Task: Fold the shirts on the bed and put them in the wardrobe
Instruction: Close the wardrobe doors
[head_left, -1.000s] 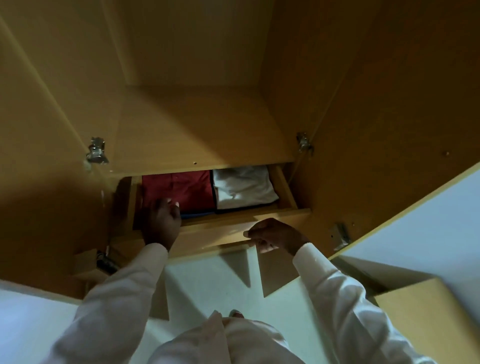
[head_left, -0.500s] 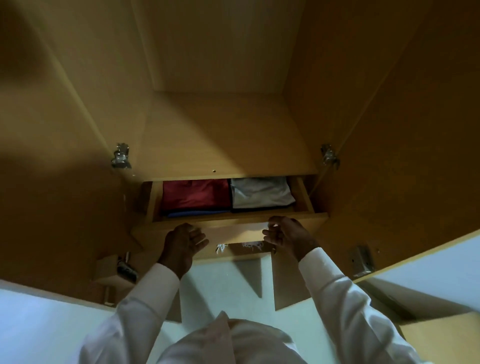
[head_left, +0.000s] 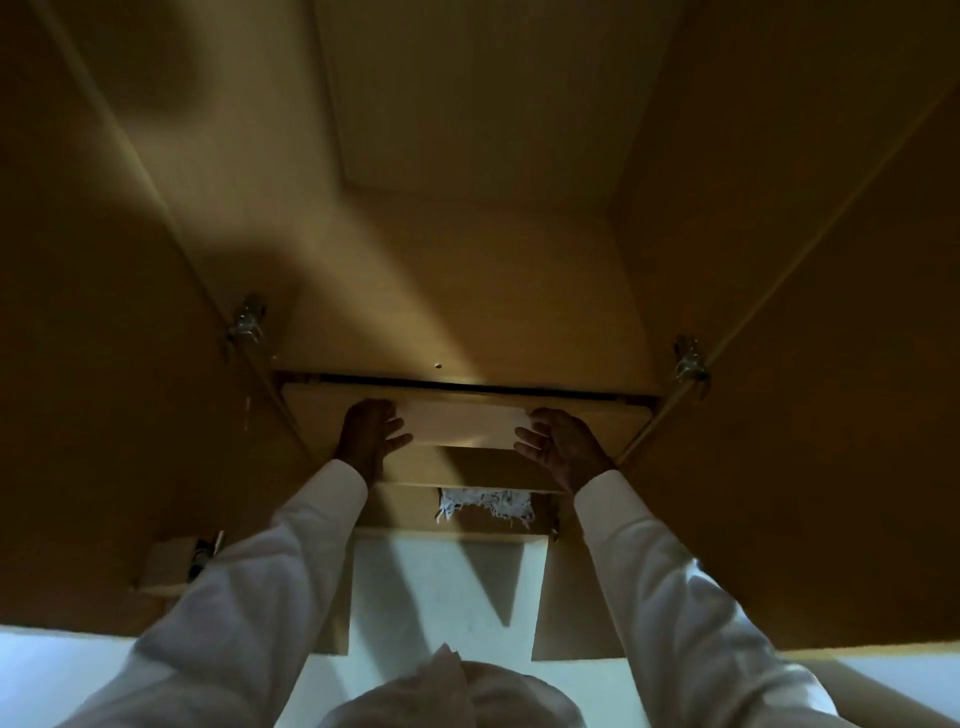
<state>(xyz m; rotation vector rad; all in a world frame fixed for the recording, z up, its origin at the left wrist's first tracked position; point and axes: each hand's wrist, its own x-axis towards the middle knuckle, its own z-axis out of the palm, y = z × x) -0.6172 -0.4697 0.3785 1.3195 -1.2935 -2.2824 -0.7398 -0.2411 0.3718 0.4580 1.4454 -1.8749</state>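
Observation:
The wooden wardrobe drawer (head_left: 467, 423) sits pushed in under the shelf, with only a thin dark gap above its front. My left hand (head_left: 370, 434) presses flat against the left part of the drawer front, fingers spread. My right hand (head_left: 561, 444) presses on the right part, fingers straight. The folded shirts are hidden inside the drawer.
Both wardrobe doors (head_left: 93, 415) stand open to the left and right, with metal hinges (head_left: 247, 325) at the frame. The shelf (head_left: 467, 291) above the drawer is bare. White shredded paper (head_left: 485, 506) shows in a lower opening. A white floor (head_left: 441, 597) lies below.
The drawer slid in from half open to almost shut, hiding the red and white folded shirts. Both hands moved forward with the drawer front.

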